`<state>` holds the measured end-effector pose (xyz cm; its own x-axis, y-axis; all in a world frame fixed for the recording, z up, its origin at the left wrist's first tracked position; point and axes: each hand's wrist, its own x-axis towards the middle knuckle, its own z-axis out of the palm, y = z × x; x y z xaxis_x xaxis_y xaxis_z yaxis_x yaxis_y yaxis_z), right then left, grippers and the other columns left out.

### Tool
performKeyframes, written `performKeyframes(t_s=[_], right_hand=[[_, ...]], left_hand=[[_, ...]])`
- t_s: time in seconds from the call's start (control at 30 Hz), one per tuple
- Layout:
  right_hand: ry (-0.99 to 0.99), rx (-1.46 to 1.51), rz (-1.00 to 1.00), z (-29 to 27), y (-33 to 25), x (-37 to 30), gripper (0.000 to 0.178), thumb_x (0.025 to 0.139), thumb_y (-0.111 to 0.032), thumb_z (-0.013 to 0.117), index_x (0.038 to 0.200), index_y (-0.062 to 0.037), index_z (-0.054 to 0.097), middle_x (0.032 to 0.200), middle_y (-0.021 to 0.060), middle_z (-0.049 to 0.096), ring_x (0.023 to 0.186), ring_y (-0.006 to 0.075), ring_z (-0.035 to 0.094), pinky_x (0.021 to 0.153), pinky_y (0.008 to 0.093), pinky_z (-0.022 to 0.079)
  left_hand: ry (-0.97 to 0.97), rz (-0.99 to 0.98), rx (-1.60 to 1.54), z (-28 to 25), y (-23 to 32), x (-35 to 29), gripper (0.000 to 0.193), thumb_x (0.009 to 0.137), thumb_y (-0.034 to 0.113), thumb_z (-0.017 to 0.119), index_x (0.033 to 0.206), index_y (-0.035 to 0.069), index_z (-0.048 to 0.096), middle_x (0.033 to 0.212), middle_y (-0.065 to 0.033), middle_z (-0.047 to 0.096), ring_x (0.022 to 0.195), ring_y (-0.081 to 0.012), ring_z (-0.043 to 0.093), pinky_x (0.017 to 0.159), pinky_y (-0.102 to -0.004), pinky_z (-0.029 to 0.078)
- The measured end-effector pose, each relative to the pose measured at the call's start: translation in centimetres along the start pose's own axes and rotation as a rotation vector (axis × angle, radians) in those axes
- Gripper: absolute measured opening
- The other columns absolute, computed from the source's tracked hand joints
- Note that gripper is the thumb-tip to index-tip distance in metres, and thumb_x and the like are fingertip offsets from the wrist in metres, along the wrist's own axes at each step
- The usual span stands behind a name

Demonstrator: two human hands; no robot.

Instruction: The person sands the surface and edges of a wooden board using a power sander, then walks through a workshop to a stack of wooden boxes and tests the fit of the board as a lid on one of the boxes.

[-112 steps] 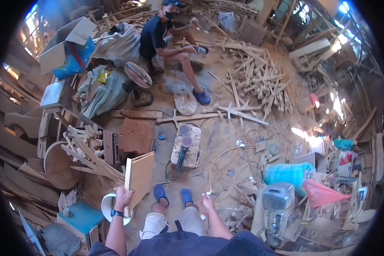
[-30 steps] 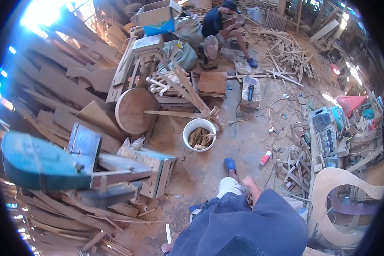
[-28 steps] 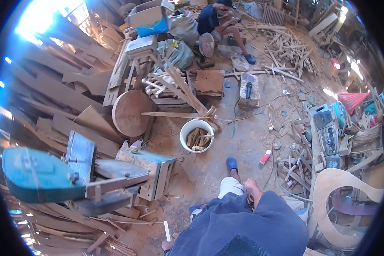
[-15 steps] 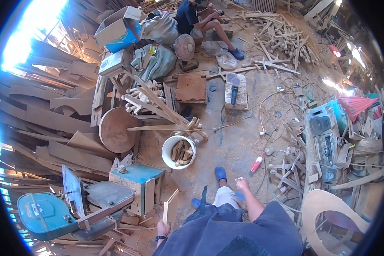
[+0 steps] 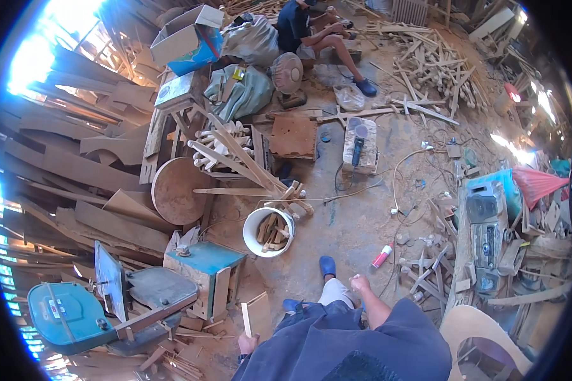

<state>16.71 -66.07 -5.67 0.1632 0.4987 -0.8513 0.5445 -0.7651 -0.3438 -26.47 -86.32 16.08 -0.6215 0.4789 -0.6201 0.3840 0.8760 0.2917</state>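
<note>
A teal machine stands off to the left, a white bucket farther ahead. The wooden board rises from the left hand, fingers gripping its lower end; the right hand's fingers curl in, its palm hidden.

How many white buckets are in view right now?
1: the white bucket, with wood pieces inside, stands ahead of the left hand, which grips a board. Others may be hidden.
</note>
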Motion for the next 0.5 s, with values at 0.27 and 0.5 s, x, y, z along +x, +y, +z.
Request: performKeyframes(t_s=[0.27, 0.5], right_hand=[[-0.045, -0.256, -0.242, 0.9, -9.9, -2.3, 0.027, 0.081, -0.028, 0.064, 0.094, -0.0042, 0.068, 0.084, 0.0133, 0.069, 0.073, 0.0236, 0.067, 0.068, 0.0374, 0.054], [-0.100, -0.522, -0.342, 7.9, -12.3, -2.1, 0.028, 0.080, -0.030, 0.064, 0.092, -0.0050, 0.069, 0.092, 0.0187, 0.070, 0.089, 0.0305, 0.067, 0.082, 0.0395, 0.052]], left_hand=[[0.055, -0.302, -0.049, 4.7, -7.7, -5.3, 0.036, 0.071, 0.021, 0.072, 0.096, -0.004, 0.069, 0.085, -0.0207, 0.070, 0.082, -0.0340, 0.068, 0.074, -0.0417, 0.053], [0.050, -0.313, -0.154, 6.6, -14.0, -8.5, 0.034, 0.074, 0.021, 0.072, 0.097, -0.003, 0.068, 0.087, -0.0196, 0.070, 0.083, -0.0313, 0.068, 0.075, -0.0407, 0.053]])
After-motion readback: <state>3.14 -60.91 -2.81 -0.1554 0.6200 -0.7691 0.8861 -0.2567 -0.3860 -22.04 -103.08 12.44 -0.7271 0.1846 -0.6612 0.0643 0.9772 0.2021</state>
